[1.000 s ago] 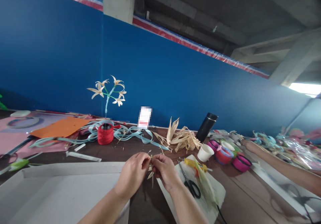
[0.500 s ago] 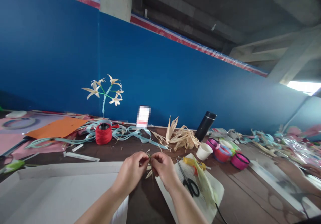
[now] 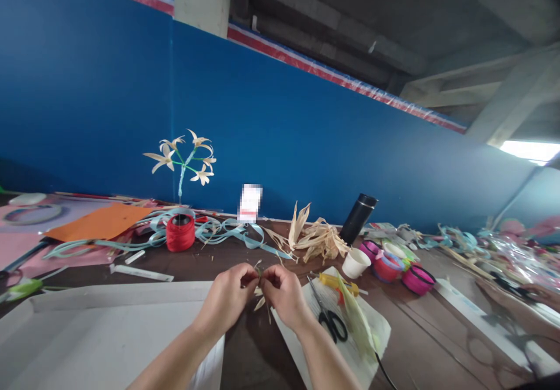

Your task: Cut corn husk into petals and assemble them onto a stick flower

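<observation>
My left hand (image 3: pixel 230 297) and my right hand (image 3: pixel 285 298) meet over the table, thumbs and forefingers pinched together. Between their fingertips is a thin stem with small pale husk pieces (image 3: pixel 259 304) hanging below; the fingers hide most of it. Right of my right hand lies a white sheet (image 3: pixel 301 343) bearing black-handled scissors (image 3: pixel 333 325), a yellow-handled tool (image 3: pixel 329 280) and a pale green corn husk (image 3: pixel 356 317). A heap of dried corn husks (image 3: pixel 321 241) sits beyond my hands. Husk flowers (image 3: pixel 203 175) stand on a blue-wrapped stem at the back left.
A white tray (image 3: pixel 109 294) fills the near left. Behind it are a red thread spool (image 3: pixel 180 235), light blue ribbon (image 3: pixel 231 229) and orange paper (image 3: pixel 98 222). A white cup (image 3: pixel 356 263), black bottle (image 3: pixel 359 218) and pink containers (image 3: pixel 419 279) stand right. Another person's arm (image 3: pixel 516 308) is far right.
My fingers have shifted slightly around the thin stem, whose lower end has swung a little to the right. At far right, the other person's hands have moved with a dark tool.
</observation>
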The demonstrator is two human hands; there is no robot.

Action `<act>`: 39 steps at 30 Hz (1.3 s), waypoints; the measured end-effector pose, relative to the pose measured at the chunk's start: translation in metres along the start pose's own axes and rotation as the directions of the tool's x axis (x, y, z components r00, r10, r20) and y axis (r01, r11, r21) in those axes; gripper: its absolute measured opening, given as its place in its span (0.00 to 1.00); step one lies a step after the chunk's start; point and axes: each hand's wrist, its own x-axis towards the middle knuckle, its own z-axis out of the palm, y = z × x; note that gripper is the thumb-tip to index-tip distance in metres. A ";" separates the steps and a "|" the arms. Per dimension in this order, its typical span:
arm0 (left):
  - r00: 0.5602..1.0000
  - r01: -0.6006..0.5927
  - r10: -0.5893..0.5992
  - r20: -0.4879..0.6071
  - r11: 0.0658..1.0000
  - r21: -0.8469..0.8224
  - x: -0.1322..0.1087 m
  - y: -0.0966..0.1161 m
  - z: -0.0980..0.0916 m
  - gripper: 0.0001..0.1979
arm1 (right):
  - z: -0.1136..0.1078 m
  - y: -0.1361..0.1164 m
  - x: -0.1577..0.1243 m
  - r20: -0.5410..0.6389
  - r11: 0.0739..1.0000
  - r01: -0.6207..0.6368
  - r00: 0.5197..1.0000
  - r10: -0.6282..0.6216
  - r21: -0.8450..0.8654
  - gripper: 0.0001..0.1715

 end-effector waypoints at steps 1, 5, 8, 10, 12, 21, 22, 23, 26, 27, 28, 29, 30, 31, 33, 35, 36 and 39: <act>1.000 -0.016 0.016 -0.007 0.999 0.031 0.000 0.000 0.000 0.05 | 0.000 0.000 0.000 -0.001 1.000 -0.001 1.000 0.001 0.000 0.06; 0.997 -0.076 0.079 -0.016 0.984 0.160 -0.002 -0.002 0.002 0.05 | 0.001 0.001 0.001 -0.008 0.998 -0.043 0.999 0.043 0.048 0.06; 0.992 -0.125 0.128 0.000 0.963 0.239 -0.003 -0.004 0.002 0.05 | 0.001 -0.001 0.002 0.012 0.987 -0.117 0.993 0.117 0.113 0.07; 0.984 -0.175 0.175 0.022 0.946 0.273 -0.002 -0.004 0.000 0.05 | 0.000 -0.002 0.003 0.027 0.973 -0.169 0.986 0.166 0.158 0.07; 0.974 -0.225 0.220 0.051 0.933 0.281 0.000 -0.004 -0.002 0.05 | -0.001 -0.001 0.003 0.045 0.957 -0.209 0.978 0.204 0.202 0.06; 0.988 -0.109 0.102 0.116 0.992 0.056 0.002 0.001 -0.010 0.03 | 0.000 0.002 0.003 0.035 0.981 -0.131 0.991 0.128 0.145 0.06; 0.991 -0.077 0.073 0.116 0.996 0.033 0.002 0.001 -0.009 0.03 | 0.001 0.002 0.003 0.024 0.988 -0.103 0.995 0.101 0.118 0.05; 0.992 -0.052 0.050 0.114 0.999 0.015 0.002 0.000 -0.009 0.03 | 0.001 0.002 0.002 0.012 0.993 -0.076 0.997 0.075 0.093 0.05; 0.995 -0.023 0.024 0.100 1.000 -0.007 0.003 -0.001 -0.007 0.03 | 0.002 0.003 0.000 -0.007 1.000 -0.012 1.000 0.012 0.024 0.05; 0.995 -0.022 0.023 0.097 1.000 -0.003 0.003 -0.001 -0.007 0.04 | 0.002 0.003 0.000 -0.009 1.000 0.004 1.000 -0.004 0.005 0.05; 0.995 -0.024 0.023 0.095 1.000 0.008 0.003 -0.002 -0.006 0.04 | 0.003 0.003 0.000 -0.008 1.000 0.020 1.000 -0.020 -0.011 0.04; 0.995 -0.028 0.026 0.093 0.999 0.023 0.003 -0.003 -0.006 0.04 | 0.003 0.004 -0.001 -0.007 0.999 0.032 0.999 -0.032 -0.025 0.04; 0.996 -0.034 0.031 0.089 0.999 0.042 0.003 -0.004 -0.005 0.05 | 0.003 0.004 -0.001 -0.005 0.999 0.040 0.999 -0.040 -0.036 0.04; 0.996 -0.042 0.037 0.084 0.997 0.060 0.003 -0.005 -0.005 0.05 | 0.003 0.004 -0.001 -0.006 0.998 0.043 0.999 -0.043 -0.041 0.04; 0.996 -0.057 0.050 0.073 0.994 0.097 0.002 -0.005 -0.004 0.05 | 0.002 0.004 0.000 -0.014 0.999 0.036 0.999 -0.036 -0.032 0.04; 0.996 -0.068 0.060 0.067 0.990 0.126 0.002 -0.006 -0.003 0.06 | 0.001 0.004 0.001 -0.022 1.000 0.016 1.000 -0.016 0.000 0.05; 0.996 -0.074 0.065 0.066 0.988 0.137 0.001 -0.006 -0.003 0.06 | 0.001 0.004 0.002 -0.023 1.000 0.002 1.000 -0.001 0.021 0.06; 0.994 -0.102 0.093 0.065 0.982 0.159 0.000 -0.005 -0.002 0.05 | 0.000 0.003 0.003 -0.005 0.994 -0.064 0.998 0.065 0.093 0.07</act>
